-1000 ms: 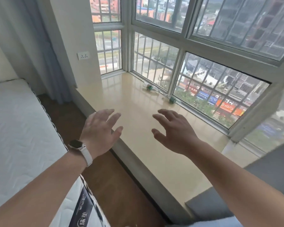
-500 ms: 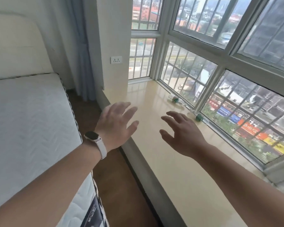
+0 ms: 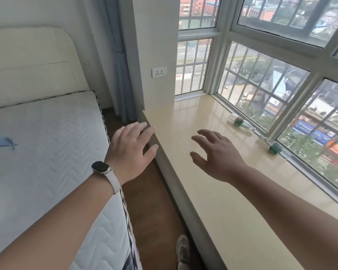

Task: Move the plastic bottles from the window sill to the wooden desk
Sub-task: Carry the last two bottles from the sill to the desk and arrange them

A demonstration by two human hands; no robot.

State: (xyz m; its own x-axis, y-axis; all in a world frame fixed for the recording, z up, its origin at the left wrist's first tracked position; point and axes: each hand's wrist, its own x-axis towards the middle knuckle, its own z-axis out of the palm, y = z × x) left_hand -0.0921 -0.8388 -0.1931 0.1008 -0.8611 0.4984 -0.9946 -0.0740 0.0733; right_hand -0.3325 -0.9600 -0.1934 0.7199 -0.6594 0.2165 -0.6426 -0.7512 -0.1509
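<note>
Window sill (image 3: 232, 191): far bottle (image 3: 240, 121), near bottle (image 3: 274, 148) lie beyond my right hand (image 3: 217, 158); left hand (image 3: 129, 151) likewise spread, empty, apparently poised to grasp.

Both arms stretched fwd, bare forearms coming in from the bottom corners. L hand (image 3: 131, 151) palm down, fingers straight & close together, thumb out to the side; holds nothing. R hand (image 3: 217, 158) also palm down, fingers spread & slightly bent, thumb apart; nothing in it. Hands apart, not touching each other. L wrist wears a watch (image 3: 101, 167) w/ pale strap. One foot in a light shoe (image 3: 182, 250) shows low btw the arms.
</note>
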